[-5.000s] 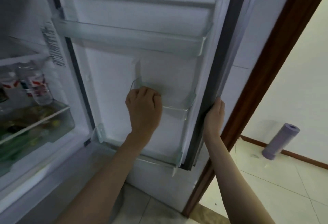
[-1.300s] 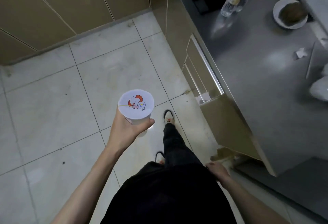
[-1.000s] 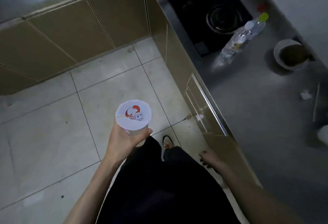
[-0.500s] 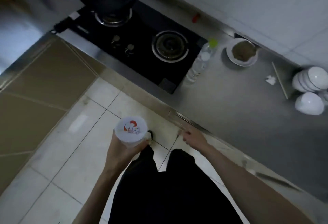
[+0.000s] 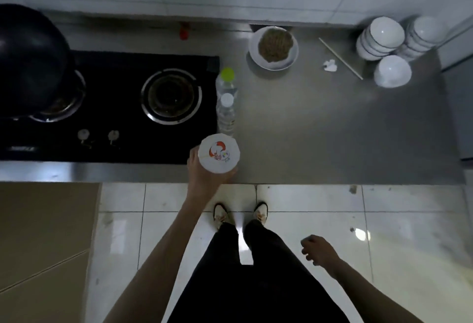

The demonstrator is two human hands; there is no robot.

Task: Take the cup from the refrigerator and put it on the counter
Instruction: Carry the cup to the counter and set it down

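Observation:
The cup (image 5: 219,154) has a white sealed lid with a red cartoon print. My left hand (image 5: 202,176) grips it from below and the side, holding it over the front edge of the grey counter (image 5: 332,130). Whether the cup's base touches the counter is hidden by the lid. My right hand (image 5: 317,249) hangs low over the floor at my right side, loosely curled and holding nothing. The refrigerator is out of view.
A black gas hob (image 5: 115,107) with a dark wok (image 5: 30,61) lies left of the cup. Two water bottles (image 5: 226,102) stand just behind it. Further back sit a plate of food (image 5: 273,47), a chopstick (image 5: 340,58) and stacked white bowls (image 5: 384,41).
I have turned to face the counter squarely. My left hand has carried the cup forward from over the floor to the counter's front edge. My right hand has dropped back to my side.

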